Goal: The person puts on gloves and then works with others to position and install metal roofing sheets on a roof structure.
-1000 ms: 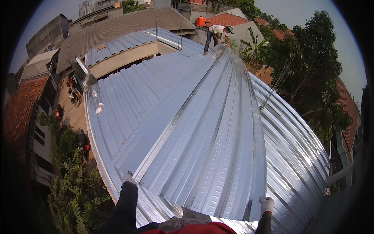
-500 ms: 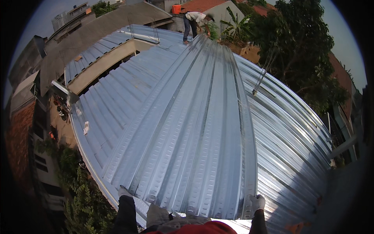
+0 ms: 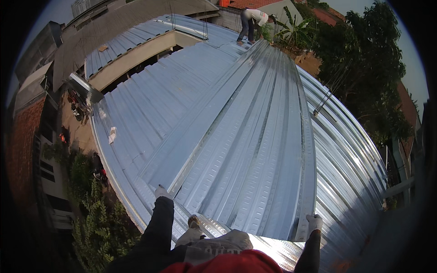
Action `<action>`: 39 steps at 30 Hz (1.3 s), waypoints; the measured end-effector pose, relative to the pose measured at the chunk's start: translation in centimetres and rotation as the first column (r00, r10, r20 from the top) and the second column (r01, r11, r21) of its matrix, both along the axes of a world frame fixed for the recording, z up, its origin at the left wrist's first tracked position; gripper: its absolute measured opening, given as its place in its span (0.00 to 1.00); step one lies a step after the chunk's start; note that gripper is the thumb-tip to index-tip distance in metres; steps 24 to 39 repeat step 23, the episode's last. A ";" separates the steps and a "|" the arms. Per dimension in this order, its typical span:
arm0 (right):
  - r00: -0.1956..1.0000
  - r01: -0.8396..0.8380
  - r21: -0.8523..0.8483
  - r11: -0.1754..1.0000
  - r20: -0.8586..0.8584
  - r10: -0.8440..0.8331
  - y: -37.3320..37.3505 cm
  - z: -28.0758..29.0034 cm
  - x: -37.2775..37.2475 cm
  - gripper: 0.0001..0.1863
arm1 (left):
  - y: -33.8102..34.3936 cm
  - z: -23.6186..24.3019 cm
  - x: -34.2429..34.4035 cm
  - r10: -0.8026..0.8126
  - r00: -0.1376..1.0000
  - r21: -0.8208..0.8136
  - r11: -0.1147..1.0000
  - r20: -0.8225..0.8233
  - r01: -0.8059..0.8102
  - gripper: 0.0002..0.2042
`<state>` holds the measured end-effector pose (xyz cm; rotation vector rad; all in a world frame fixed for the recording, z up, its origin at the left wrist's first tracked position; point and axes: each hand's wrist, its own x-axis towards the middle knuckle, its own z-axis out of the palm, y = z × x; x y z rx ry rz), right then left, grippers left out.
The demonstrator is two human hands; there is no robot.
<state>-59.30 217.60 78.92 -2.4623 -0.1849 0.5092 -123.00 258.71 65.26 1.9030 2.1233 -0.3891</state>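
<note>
A long ribbed metal decking sheet (image 3: 246,150) stretches from just in front of me up to the far end of the roof. My left hand (image 3: 162,192), in a pale glove, is closed on its near left corner. At the near right corner my right hand (image 3: 314,222), also gloved, grips the edge. The fingers under the sheet are hidden at both corners. A co-worker (image 3: 255,22) bends over the sheet's far end, with their hands low beside it. Other ribbed sheets (image 3: 177,86) lie beneath and to the left of it.
More shiny decking (image 3: 346,173) covers the right side. Rebar rods (image 3: 325,98) stick up there. A concrete-edged opening (image 3: 132,61) lies at the far left. The roof's left edge (image 3: 109,168) drops toward shrubs and a lane. A white scrap (image 3: 112,135) rests near that edge.
My view has shifted, so the roof appears farther right and higher. My left hand has moved forward with the sheet's left corner. Both hands keep their hold, and the co-worker stays bent over.
</note>
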 end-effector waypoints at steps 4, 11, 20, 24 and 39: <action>0.986 0.072 0.145 0.987 -0.162 -0.049 2.6 2.2 -0.4 0.11 | 7.2 1.6 0.8 0.017 1.000 -0.056 0.998 0.001 -0.017 0.20; 0.977 0.173 0.159 0.972 -0.155 -0.148 11.1 3.8 -5.0 0.09 | 14.2 1.7 0.4 -0.229 0.962 -0.321 0.932 -0.152 0.171 0.25; 0.985 0.142 0.104 0.984 -0.112 -0.130 14.9 1.8 -4.2 0.12 | 17.5 -7.5 -2.7 0.687 0.144 -0.460 0.611 0.712 -0.644 0.21; 0.963 0.226 0.095 0.970 -0.174 -0.207 14.3 0.7 -2.9 0.12 | 20.8 -9.7 -2.7 0.364 0.874 -0.333 0.908 0.320 -0.256 0.25; 0.963 0.226 0.095 0.970 -0.174 -0.207 14.3 0.7 -2.9 0.12 | 20.8 -9.7 -2.7 0.364 0.874 -0.333 0.908 0.320 -0.256 0.25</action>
